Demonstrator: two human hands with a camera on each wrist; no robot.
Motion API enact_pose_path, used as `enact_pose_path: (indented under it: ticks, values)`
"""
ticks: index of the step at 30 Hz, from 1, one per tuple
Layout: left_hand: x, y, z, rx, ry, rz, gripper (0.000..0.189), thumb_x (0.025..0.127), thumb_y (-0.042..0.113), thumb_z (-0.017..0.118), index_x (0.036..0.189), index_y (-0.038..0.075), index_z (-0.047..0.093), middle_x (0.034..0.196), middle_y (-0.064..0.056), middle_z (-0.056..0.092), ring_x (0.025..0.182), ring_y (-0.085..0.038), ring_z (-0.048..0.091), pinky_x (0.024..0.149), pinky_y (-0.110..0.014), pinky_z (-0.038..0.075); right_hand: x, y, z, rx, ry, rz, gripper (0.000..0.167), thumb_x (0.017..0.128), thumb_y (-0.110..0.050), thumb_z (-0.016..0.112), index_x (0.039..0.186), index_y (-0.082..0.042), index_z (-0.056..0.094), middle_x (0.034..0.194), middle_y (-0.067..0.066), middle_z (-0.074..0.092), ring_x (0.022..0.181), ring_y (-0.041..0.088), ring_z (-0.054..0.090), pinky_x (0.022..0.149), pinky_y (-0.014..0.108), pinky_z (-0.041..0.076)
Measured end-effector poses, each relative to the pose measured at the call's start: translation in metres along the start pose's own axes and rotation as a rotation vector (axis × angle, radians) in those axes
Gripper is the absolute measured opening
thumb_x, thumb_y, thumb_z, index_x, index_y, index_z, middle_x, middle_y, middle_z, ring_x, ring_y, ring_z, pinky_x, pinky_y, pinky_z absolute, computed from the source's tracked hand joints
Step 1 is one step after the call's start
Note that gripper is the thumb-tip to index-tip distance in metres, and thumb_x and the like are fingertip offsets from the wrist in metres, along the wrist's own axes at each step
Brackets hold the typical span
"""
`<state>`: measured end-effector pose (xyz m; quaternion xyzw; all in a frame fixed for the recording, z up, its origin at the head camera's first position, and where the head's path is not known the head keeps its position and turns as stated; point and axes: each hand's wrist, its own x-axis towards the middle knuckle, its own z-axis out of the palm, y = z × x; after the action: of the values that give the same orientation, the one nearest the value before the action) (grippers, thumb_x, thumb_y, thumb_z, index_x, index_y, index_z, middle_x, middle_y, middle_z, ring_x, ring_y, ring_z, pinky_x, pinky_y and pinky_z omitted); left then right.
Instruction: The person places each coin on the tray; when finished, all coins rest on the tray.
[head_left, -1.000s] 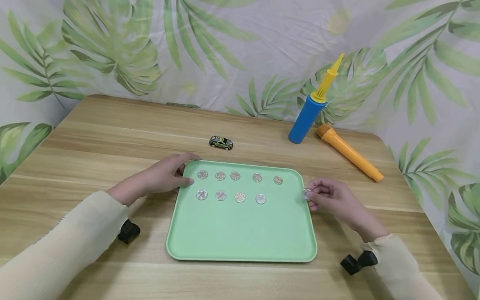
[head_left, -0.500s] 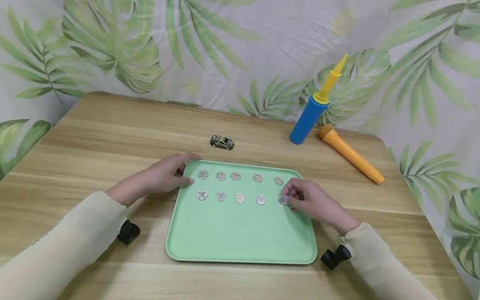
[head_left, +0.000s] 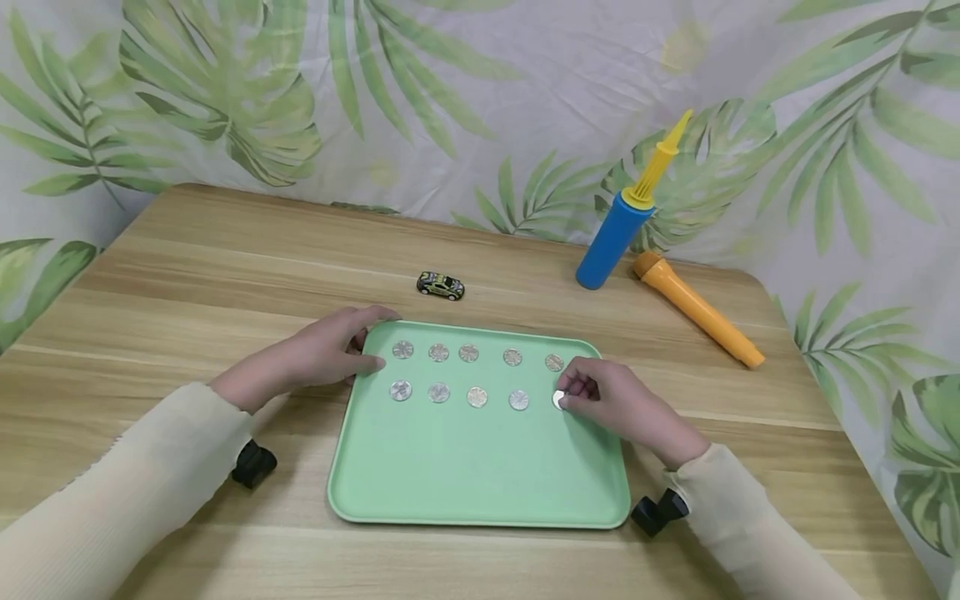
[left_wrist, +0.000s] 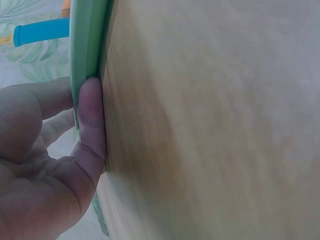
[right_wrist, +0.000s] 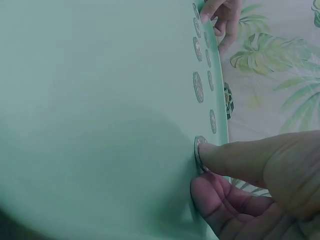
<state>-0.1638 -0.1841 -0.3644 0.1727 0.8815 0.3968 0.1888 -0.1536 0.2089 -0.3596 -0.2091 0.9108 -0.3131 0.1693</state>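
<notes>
A light green tray (head_left: pixel 465 467) carries two rows of silvery coins (head_left: pixel 477 397) near its far side. My right hand (head_left: pixel 626 404) is over the tray's right part and pinches a coin (head_left: pixel 558 400) at the right end of the nearer row. In the right wrist view the thumb lies on this coin (right_wrist: pixel 198 142), with a fingertip at its lower edge, close on the tray surface. At the tray's far left corner my left hand (head_left: pixel 318 348) grips the rim. The left wrist view shows the thumb and fingers (left_wrist: pixel 91 107) on either side of the tray edge.
A small toy car (head_left: pixel 441 286) stands behind the tray on the wooden table (head_left: pixel 225 242). Further back to the right are a blue and yellow hand pump (head_left: pixel 611 242) standing upright and an orange toy microphone (head_left: pixel 701 312) lying down. A leaf-patterned cloth hangs behind.
My right hand has carried the coin leftward from the tray's right rim to the end of the nearer row. The left hand keeps its hold on the corner.
</notes>
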Motion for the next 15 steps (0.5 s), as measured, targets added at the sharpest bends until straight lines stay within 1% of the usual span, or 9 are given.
enact_pose_path:
  ticks: [8, 15]
  values:
    - [0.0002, -0.0007, 0.002, 0.01, 0.01, 0.011, 0.062, 0.098, 0.004, 0.069, 0.154, 0.0, 0.043, 0.104, -0.018, 0.067, 0.088, -0.022, 0.063, 0.072, -0.031, 0.055, -0.0013, -0.0004, -0.0003, 0.002, 0.008, -0.013, 0.004, 0.094, -0.004, 0.075, 0.098, -0.005, 0.073, 0.093, 0.006, 0.072, 0.083, 0.013, 0.06, 0.072, 0.02, 0.051]
    - [0.0009, -0.0002, 0.0022, 0.014, 0.011, 0.016, 0.062, 0.098, 0.004, 0.069, 0.154, 0.0, 0.043, 0.106, -0.019, 0.067, 0.088, -0.022, 0.063, 0.071, -0.031, 0.055, -0.0007, 0.0025, 0.0001, -0.002, 0.003, -0.002, 0.006, 0.095, -0.004, 0.074, 0.097, -0.008, 0.071, 0.092, 0.005, 0.071, 0.083, 0.013, 0.06, 0.073, 0.02, 0.052]
